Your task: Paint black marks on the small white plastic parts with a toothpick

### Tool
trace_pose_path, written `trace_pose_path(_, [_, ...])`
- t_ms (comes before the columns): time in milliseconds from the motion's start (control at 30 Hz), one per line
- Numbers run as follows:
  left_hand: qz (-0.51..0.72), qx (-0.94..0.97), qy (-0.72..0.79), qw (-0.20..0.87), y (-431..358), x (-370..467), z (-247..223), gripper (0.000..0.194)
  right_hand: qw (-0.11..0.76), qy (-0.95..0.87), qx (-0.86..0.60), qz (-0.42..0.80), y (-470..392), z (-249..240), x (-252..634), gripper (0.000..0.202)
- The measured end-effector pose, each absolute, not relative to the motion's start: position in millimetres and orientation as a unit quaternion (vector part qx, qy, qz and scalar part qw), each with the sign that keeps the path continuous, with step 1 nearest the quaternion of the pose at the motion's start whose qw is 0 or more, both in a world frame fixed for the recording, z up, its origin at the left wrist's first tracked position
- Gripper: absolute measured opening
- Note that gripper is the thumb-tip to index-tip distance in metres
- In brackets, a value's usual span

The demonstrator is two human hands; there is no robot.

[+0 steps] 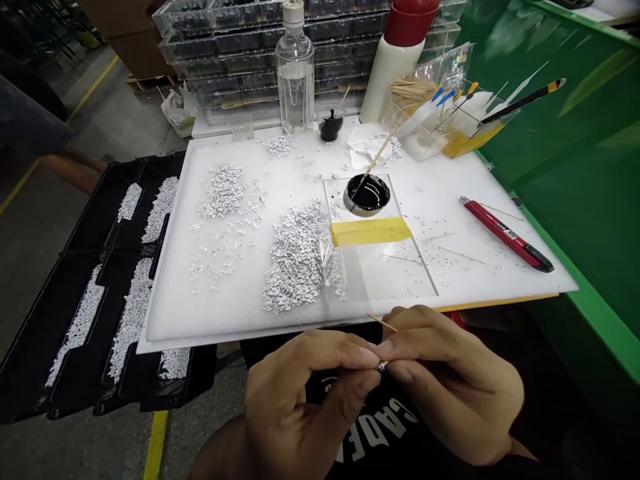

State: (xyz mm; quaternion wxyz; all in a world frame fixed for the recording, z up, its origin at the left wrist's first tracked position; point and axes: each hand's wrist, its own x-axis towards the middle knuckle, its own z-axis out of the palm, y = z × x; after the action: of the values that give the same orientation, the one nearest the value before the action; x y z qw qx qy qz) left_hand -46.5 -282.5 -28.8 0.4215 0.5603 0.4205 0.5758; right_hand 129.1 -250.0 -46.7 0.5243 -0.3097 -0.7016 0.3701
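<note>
In front of my chest, just off the board's near edge, both hands meet at the fingertips. A tiny white piece with dark marks (383, 365) is pinched by my left hand (313, 393), and its far side is hidden by the fingers. My right hand (450, 380) is closed around a thin wooden toothpick (381, 323), whose end sticks out to the upper left; its fingertips touch the small piece too. Beyond the hands, a large heap of similar small white pieces (295, 260) lies on the white board (240, 320). A round cup of black paint (367, 195) holds a stick.
The cup stands on a clear plate (380, 267) with yellow tape (371, 231). A red utility knife (507, 233) lies at right. Behind are a clear bottle (295, 80), a red-capped flask (393, 67) and a tool holder (433, 137). A black tray (100, 233) sits left; a person's arm (70, 170) shows beyond.
</note>
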Motion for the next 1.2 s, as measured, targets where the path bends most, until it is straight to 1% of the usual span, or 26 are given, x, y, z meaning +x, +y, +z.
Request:
trace_pose_path(133, [0.571,0.533,0.432,0.451,-282.9,-47.4,-29.4,0.021,0.530,-0.685,-0.316,0.388,-251.5,-47.9,128.2,0.014])
trace_pose_path(433, [0.584,0.530,0.422,0.447,-278.3,-43.8,-28.9,0.024,0.531,-0.672,-0.324,0.401,-254.6,-49.5,128.3,0.014])
trace_pose_path(667, [0.591,0.525,0.417,0.449,-275.5,-46.9,-26.6,0.020,0.528,-0.673,-0.323,0.404,-250.8,-45.3,126.5,0.017])
trace_pose_path(1033, [0.573,0.511,0.417,0.486,-273.7,-50.3,-26.6,0.014,0.520,-0.682,-0.312,0.410,-251.5,-47.3,129.0,0.014])
trace_pose_path(1200, [0.568,0.516,0.418,0.485,-271.0,-50.4,-27.6,0.014,0.524,-0.677,-0.314,0.410,-249.8,-47.3,127.2,0.013])
